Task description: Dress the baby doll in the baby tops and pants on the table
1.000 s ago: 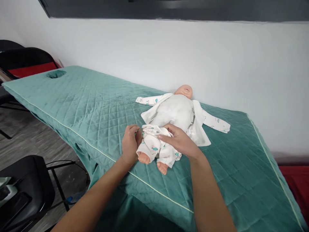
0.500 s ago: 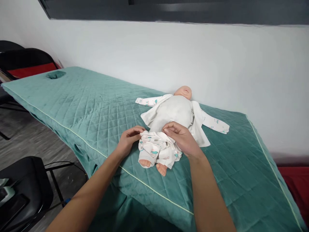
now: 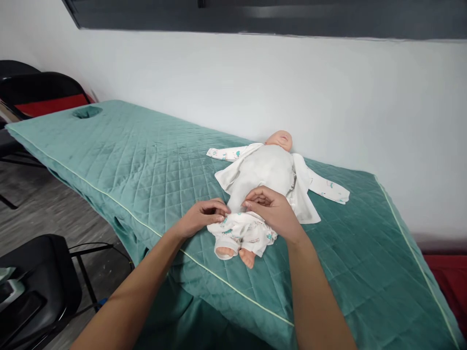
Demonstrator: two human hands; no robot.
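Note:
A baby doll lies on its back on a teal quilted table, head toward the wall. A white printed sleepsuit covers its legs, and the open top part lies spread under its torso with both sleeves out. My left hand pinches the suit's edge at the doll's left hip. My right hand is closed on the same edge at the waist. Two bare feet stick out of the leg cuffs.
A white wall runs close behind the doll. The table has a face hole at its far left end. Black chairs stand at the lower left and at the far left. A red surface lies at the right.
Both hands have drawn the sleepsuit's waist edge up the doll's legs toward its torso and come closer together. The leg fabric now sits bunched higher, near the hips.

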